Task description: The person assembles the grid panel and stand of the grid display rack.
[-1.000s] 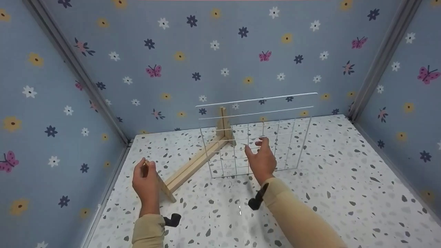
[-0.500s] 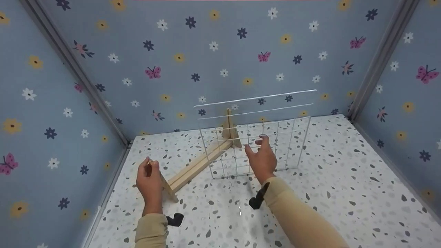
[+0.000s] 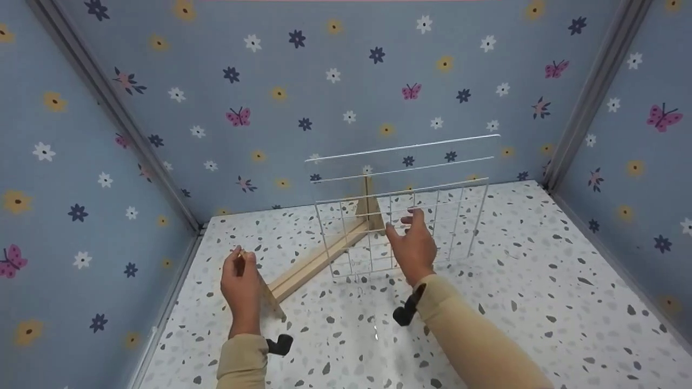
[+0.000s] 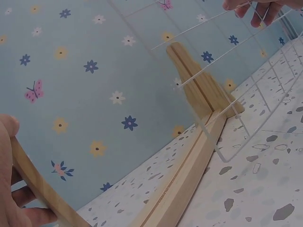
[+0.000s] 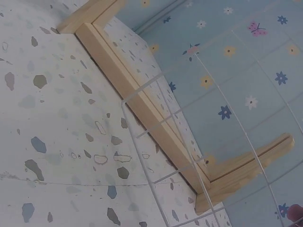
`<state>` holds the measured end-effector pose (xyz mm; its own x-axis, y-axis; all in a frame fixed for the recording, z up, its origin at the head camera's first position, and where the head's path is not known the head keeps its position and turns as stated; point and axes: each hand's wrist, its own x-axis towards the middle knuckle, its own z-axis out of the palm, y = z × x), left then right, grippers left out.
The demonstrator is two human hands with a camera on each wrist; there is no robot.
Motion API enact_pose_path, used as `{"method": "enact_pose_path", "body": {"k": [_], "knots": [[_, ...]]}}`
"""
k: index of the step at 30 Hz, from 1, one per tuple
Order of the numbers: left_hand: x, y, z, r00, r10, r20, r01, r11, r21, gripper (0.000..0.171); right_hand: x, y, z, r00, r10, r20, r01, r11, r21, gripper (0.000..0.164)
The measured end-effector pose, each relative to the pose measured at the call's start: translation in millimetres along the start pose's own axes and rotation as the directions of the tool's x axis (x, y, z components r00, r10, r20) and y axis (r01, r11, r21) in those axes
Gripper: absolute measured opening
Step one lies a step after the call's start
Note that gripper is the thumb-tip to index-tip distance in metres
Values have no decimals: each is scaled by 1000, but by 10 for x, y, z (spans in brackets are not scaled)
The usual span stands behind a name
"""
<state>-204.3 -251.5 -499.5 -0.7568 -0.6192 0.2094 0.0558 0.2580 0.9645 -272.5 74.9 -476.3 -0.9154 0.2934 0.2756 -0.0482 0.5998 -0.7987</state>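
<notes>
- The left hand (image 3: pixel 240 292) holds on to the wooden stand (image 3: pixel 319 261), its grip narrow about the top of the near upright (image 4: pixel 38 178).
- The right hand (image 3: pixel 413 248) holds the white wire grid (image 3: pixel 403 190), its thumb and forefinger set fairly wide apart and its fingers curled in among the wires.
- From where I stand, the grid is roughly upright with a slight lean, its longest wires running crosswise, and the upper ones seen against the blue back wall (image 3: pixel 346 70).
- I cannot tell whether the grid's lower edge touches the speckled white tabletop (image 3: pixel 335 351).
- The stand runs slantwise along the tabletop, from the left hand towards the back wall; a groove follows the top of its rail.
- The far upright (image 5: pixel 236 177), grooved as well, rises at the other end of the rail and shows through the grid's wires; whether any wire touches it I cannot make out.
- Tan sleeves cover both arms: the left sleeve (image 3: pixel 243 359) low in the head view, the right sleeve (image 3: pixel 481 335) reaching in from the lower right.
- A small black fitting (image 3: pixel 279 344) juts from the left wrist, and a matching black piece (image 3: pixel 405 313) from the right.
- Flowers and butterflies pattern the walls, with a grey metal strip (image 3: pixel 108 92) down the left corner.
</notes>
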Motion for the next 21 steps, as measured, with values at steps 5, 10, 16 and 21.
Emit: {"method": "enact_pose_path", "body": {"k": [5, 10, 16, 21], "knots": [[-14, 8, 40, 1000, -3, 7, 3, 1000, 14, 48, 22, -36, -37, 1000, -1, 1, 1, 1000, -1, 57], [-33, 27, 72, 1000, 2, 27, -2, 1000, -9, 48, 52, -88, -78, 1000, 0, 10, 0, 1000, -1, 59], [-69, 57, 100, 998, 8, 61, -6, 999, -37, 48, 87, -140, -119, 1000, -26, 5, 26, 1000, 15, 58], [-94, 63, 140, 995, 17, 96, -12, 999, -51, 49, 108, -165, -157, 999, -51, -13, 51, 999, -1, 55]]}}
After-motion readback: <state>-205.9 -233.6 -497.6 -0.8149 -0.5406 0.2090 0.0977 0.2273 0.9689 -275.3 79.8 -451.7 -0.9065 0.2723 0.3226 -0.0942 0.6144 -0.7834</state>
